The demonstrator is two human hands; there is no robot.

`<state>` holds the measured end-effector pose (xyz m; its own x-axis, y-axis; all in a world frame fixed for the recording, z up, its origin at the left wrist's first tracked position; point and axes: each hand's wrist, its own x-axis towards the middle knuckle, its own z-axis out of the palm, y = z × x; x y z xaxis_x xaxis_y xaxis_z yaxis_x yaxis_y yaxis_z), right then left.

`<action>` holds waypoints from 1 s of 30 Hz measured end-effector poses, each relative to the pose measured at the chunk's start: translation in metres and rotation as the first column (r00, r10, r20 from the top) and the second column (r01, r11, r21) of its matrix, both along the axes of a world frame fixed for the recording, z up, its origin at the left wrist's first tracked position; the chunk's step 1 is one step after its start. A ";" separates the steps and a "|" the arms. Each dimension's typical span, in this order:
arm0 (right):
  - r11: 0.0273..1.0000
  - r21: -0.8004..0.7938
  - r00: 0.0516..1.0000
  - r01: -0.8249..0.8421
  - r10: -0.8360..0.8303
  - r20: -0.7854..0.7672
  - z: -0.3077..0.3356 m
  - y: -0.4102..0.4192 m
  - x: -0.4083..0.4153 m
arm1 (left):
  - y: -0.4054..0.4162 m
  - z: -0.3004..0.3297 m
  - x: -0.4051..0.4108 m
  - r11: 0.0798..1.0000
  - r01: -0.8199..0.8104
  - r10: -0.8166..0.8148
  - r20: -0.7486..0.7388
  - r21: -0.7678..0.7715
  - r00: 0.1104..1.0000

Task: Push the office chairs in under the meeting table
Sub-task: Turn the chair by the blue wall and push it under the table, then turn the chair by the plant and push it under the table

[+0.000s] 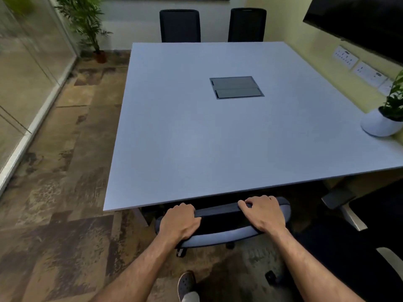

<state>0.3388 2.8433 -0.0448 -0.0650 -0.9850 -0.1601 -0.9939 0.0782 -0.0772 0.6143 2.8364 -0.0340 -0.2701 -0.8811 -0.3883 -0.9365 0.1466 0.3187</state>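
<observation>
A large grey meeting table (196,138) fills the middle of the head view. At its near edge stands a dark office chair (220,223), its backrest top just below the tabletop edge and its seat hidden under the table. My left hand (180,221) grips the left end of the backrest top. My right hand (262,212) grips the right end. Two black chairs (180,26) (247,25) stand tucked against the far edge. Another dark chair (357,216) with a pale armrest stands at the right, out from the table.
A glass wall (28,83) runs along the left, with patterned carpet (65,171) between it and the table. A tall potted plant (91,29) stands in the far left corner. A white potted plant (383,120) sits on the table's right edge. A cable hatch (236,87) is set in the tabletop.
</observation>
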 end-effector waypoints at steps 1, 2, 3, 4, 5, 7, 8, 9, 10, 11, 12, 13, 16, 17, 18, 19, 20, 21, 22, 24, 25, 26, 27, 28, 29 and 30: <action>1.000 0.002 1.000 0.001 -0.001 -0.004 0.001 -0.008 -0.002 | -0.008 0.000 -0.002 1.000 0.006 -0.006 -0.003 0.008 1.000; 1.000 -0.003 1.000 0.009 -0.009 0.002 0.002 -0.017 -0.004 | -0.016 0.001 -0.004 1.000 0.016 -0.015 -0.005 0.023 1.000; 1.000 -0.015 1.000 0.015 -0.015 0.015 0.002 -0.023 -0.006 | -0.023 0.001 -0.006 0.999 0.019 -0.019 -0.011 0.033 1.000; 1.000 -0.024 0.999 0.018 -0.017 0.027 0.003 -0.030 -0.007 | -0.030 0.001 -0.008 0.999 0.017 -0.016 -0.013 0.034 1.000; 1.000 -0.015 0.999 0.014 -0.014 0.036 0.005 -0.037 -0.007 | -0.037 0.001 -0.008 0.999 0.013 -0.013 -0.012 0.030 1.000; 0.999 0.028 0.999 0.021 -0.022 0.039 0.006 -0.047 -0.006 | -0.049 0.003 -0.008 1.000 0.014 -0.014 0.005 0.020 1.000; 0.999 0.036 0.998 0.032 -0.034 0.046 0.005 -0.050 -0.004 | -0.053 0.002 -0.007 1.000 0.009 -0.010 0.015 0.012 1.000; 0.998 0.038 0.998 0.041 -0.043 0.053 0.005 -0.052 -0.001 | -0.057 0.000 -0.006 1.000 0.004 -0.004 0.022 0.004 1.000; 0.998 0.047 0.997 0.052 -0.055 0.061 0.004 -0.053 0.000 | -0.059 -0.002 -0.004 1.000 0.005 -0.005 0.028 0.000 1.000; 0.996 0.062 0.995 0.066 -0.071 0.074 0.003 -0.053 0.000 | -0.060 -0.003 -0.003 1.000 0.010 -0.010 0.031 0.009 0.999; 0.994 0.075 0.992 0.083 -0.089 0.090 0.004 -0.053 0.000 | -0.062 -0.004 -0.003 1.000 0.022 -0.022 0.032 0.016 0.999; 0.992 0.088 0.989 0.096 -0.105 0.105 0.005 -0.053 -0.001 | -0.063 -0.004 -0.003 0.999 0.033 -0.033 0.027 0.022 0.999; 0.985 0.123 0.977 0.124 -0.142 0.157 0.011 -0.053 -0.001 | -0.062 -0.002 -0.006 0.999 0.039 -0.040 0.009 0.026 0.999; 0.982 0.128 0.967 0.140 -0.163 0.197 0.014 -0.052 -0.002 | -0.062 -0.001 -0.006 0.999 0.038 -0.038 0.002 0.028 0.999; 0.979 0.127 0.947 0.161 -0.190 0.258 0.016 -0.049 -0.003 | -0.060 0.000 -0.008 0.999 0.032 -0.032 -0.002 0.033 0.999; 0.975 0.121 0.919 0.187 -0.217 0.329 0.019 -0.047 -0.004 | -0.059 0.002 -0.008 0.999 0.028 -0.028 -0.006 0.037 1.000; 0.971 0.115 0.884 0.208 -0.237 0.404 0.022 -0.044 -0.007 | -0.058 0.004 -0.009 0.999 0.030 -0.030 -0.016 0.042 0.999; 0.968 0.118 0.845 0.224 -0.253 0.471 0.026 -0.040 -0.011 | -0.057 0.007 -0.012 0.999 0.032 -0.031 -0.026 0.038 0.999; 0.966 0.122 0.810 0.227 -0.257 0.526 0.029 -0.036 -0.017 | -0.054 0.010 -0.016 0.999 0.037 -0.036 -0.035 0.031 0.999; 0.970 0.109 0.786 0.220 -0.242 0.569 0.040 -0.021 -0.033 | -0.048 0.015 -0.032 0.999 0.045 -0.045 -0.051 -0.010 0.998; 0.974 0.083 0.798 0.212 -0.222 0.560 0.045 -0.010 -0.044 | -0.043 0.017 -0.045 0.999 0.038 -0.040 -0.078 -0.033 0.996; 0.977 0.053 0.807 0.207 -0.202 0.555 0.051 0.004 -0.058 | -0.035 0.023 -0.062 0.998 0.042 -0.048 -0.119 -0.057 0.992; 0.977 0.025 0.811 0.212 -0.190 0.554 0.057 0.019 -0.074 | -0.025 0.026 -0.081 0.996 0.051 -0.063 -0.164 -0.078 0.984; 0.977 -0.003 0.808 0.213 -0.174 0.562 0.063 0.036 -0.091 | -0.014 0.031 -0.101 0.994 0.056 -0.076 -0.212 -0.098 0.974; 0.974 -0.026 0.808 0.226 -0.172 0.564 0.067 0.055 -0.109 | -0.001 0.035 -0.124 0.991 0.055 -0.084 -0.254 -0.118 0.963; 0.970 -0.054 0.809 0.236 -0.166 0.563 0.070 0.075 -0.128 | 0.013 0.037 -0.146 0.988 0.055 -0.094 -0.286 -0.143 0.954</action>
